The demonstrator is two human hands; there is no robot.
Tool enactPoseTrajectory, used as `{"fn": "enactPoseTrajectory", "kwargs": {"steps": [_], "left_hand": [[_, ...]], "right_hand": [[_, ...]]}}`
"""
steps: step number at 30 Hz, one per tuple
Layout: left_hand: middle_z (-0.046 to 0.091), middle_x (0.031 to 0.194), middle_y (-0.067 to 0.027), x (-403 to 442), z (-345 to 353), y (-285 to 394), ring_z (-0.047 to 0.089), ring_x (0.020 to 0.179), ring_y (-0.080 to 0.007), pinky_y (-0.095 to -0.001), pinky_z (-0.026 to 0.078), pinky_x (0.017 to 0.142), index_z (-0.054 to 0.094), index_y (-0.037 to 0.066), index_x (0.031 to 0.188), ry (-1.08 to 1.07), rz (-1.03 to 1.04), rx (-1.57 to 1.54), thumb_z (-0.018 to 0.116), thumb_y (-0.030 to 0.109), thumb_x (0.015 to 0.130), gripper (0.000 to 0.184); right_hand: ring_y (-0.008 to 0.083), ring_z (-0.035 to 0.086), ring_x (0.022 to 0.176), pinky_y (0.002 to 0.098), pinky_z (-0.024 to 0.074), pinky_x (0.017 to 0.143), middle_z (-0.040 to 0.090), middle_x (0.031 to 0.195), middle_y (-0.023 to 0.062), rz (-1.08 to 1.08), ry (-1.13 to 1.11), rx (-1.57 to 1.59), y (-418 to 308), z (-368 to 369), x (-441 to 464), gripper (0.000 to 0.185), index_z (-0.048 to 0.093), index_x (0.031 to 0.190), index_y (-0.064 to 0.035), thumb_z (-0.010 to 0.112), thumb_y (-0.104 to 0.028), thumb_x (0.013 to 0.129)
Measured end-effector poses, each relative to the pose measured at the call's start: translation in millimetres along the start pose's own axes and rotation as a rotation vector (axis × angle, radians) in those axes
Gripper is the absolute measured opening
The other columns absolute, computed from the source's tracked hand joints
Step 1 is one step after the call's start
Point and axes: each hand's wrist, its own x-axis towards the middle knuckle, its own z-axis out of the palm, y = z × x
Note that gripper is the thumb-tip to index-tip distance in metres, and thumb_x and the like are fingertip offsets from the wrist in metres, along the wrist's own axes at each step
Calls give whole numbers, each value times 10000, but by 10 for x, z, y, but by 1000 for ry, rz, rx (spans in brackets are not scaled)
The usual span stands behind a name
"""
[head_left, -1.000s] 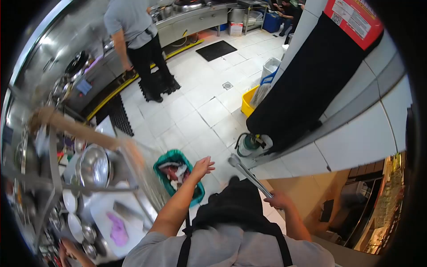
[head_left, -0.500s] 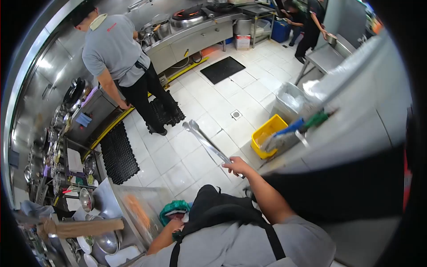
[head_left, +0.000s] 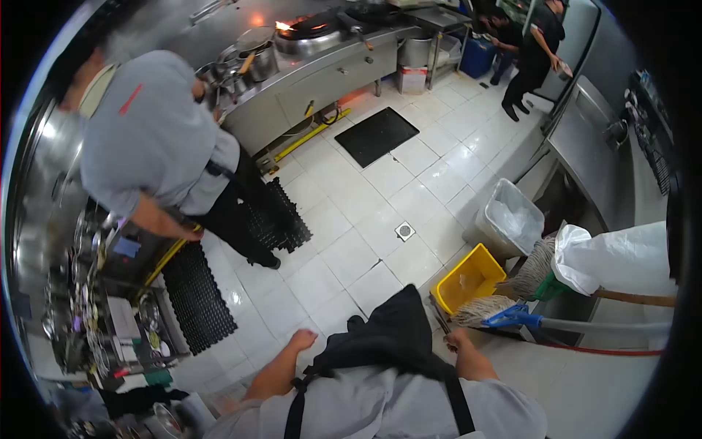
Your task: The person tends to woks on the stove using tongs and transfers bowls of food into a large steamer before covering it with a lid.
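Observation:
My right hand is closed round the handle end of metal tongs, which point forward beside my black apron. Part of the tongs is hard to make out against the apron and the yellow bucket. To the left of the apron, my left hand is held out over the tiled floor with its fingers curled in. Nothing shows in it. The yellow mop bucket stands just ahead of my right hand, with a mop head on a blue clamp close by.
A co-worker in a grey shirt stands at the left by the stove counter, where a flame burns at a wok. Black mats lie on the floor. A lined bin stands right. Two people are at the back.
I have moved forward, and the green bag and steel counter by my left hand have left view. The tongs have swung from the left to the right side, still in my right hand.

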Motion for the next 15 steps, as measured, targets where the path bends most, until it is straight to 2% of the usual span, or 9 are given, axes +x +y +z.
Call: {"fn": "enactPoseTrajectory", "kwargs": {"steps": [2, 4, 5, 6, 7, 9, 11, 13, 15], "left_hand": [[672, 785, -126, 646, -632, 444, 642, 743, -258, -356, 502, 697, 665, 29, 864, 51, 130, 89, 618, 353, 793, 336], [670, 758, -118, 1326, -1317, 872, 640, 722, -245, -349, 501, 665, 665, 25, 869, 146, 140, 43, 613, 329, 805, 315], [667, 748, -115, 1594, -1591, 1094, 639, 700, -232, -342, 503, 634, 665, 22, 865, 209, 115, 0, 609, 311, 811, 298], [661, 728, -109, 1679, -1831, 1459, 633, 666, -208, -325, 499, 596, 659, 15, 871, 306, 54, -181, 604, 292, 819, 287], [654, 708, -104, 1735, -2070, 1833, 626, 631, -183, -307, 494, 559, 653, 7, 877, 415, -2, -371, 598, 273, 826, 275], [648, 700, -98, 1929, -2324, 2320, 618, 609, -163, -291, 487, 536, 644, 0, 884, 430, -30, -435, 598, 266, 827, 276], [646, 699, -90, 2102, -2457, 2622, 611, 583, -143, -280, 480, 512, 630, -7, 896, 355, -45, -428, 597, 261, 828, 278], [647, 739, -74, 2248, -2399, 2803, 609, 597, -143, -281, 468, 498, 616, 24, 923, 236, -59, -356, 584, 283, 843, 273], [647, 736, -68, 2332, -2229, 2752, 614, 604, -155, -297, 472, 503, 622, 45, 901, 200, -132, -332, 549, 293, 853, 263]], "right_hand": [[196, 527, 450, 365, 414, 388, 530, 566, 117, 2, -41, 123, 83, -43, 210, 122, 567, 695, -4, 653, -76, 741], [192, 522, 449, 351, 404, 394, 531, 558, 112, 172, -87, 156, -48, -98, 307, 125, 574, 688, -12, 656, -91, 740], [193, 525, 450, 349, 406, 400, 538, 563, 111, 55, -112, 240, 763, 358, 1600, 126, 577, 688, -14, 649, -100, 744], [195, 529, 450, 348, 408, 406, 546, 568, 110, -61, -147, 333, 1118, 566, 2231, 127, 579, 687, -16, 643, -108, 748], [196, 532, 451, 347, 410, 413, 553, 574, 109, -173, -191, 428, 1062, 523, 2264, 130, 581, 687, -18, 636, -116, 752], [198, 541, 457, 349, 420, 426, 569, 592, 111, 38, -147, 20, 310, 158, 2425, 151, 586, 675, -18, 632, -137, 757], [199, 545, 461, 350, 426, 433, 577, 602, 112, 136, -148, -185, -940, -659, 1537, 163, 589, 670, -18, 631, -147, 759], [200, 552, 466, 368, 445, 450, 580, 595, 114, -1000, 56, 140, -1667, -1313, 1263, 206, 582, 626, -14, 641, -169, 749], [207, 559, 463, 376, 455, 451, 569, 559, 121, -478, -26, -317, -2631, -1667, 2428, 248, 575, 589, -11, 655, -195, 736]]}}
